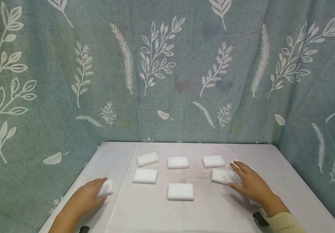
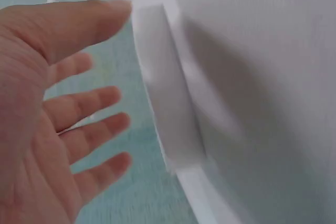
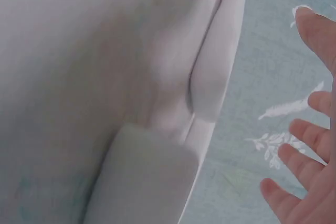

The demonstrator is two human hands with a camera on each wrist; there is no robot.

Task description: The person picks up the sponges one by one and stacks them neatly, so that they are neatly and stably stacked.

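Flat white rectangular blocks, sponge-like in look, lie spread on a white-covered table [image 1: 144,213]. At the left side my left hand [image 1: 84,197] hovers beside one white block [image 1: 107,188], partly hidden behind it. In the left wrist view the thumb and fingers are spread apart, with the block [image 2: 168,87] beyond them and nothing held. My right hand [image 1: 252,183] reaches over another white block [image 1: 223,176], its fingers loosely extended. The right wrist view shows those fingers apart and holding nothing, with blocks [image 3: 218,56] on the table beyond. A block [image 1: 254,203] is mostly hidden under the right wrist.
Between the hands lie more white blocks: one at front centre [image 1: 180,191], one behind it [image 1: 178,162], a left pair [image 1: 145,176] and one at back right [image 1: 213,161]. A leaf-patterned blue-green curtain [image 1: 179,123] surrounds the table's back and sides.
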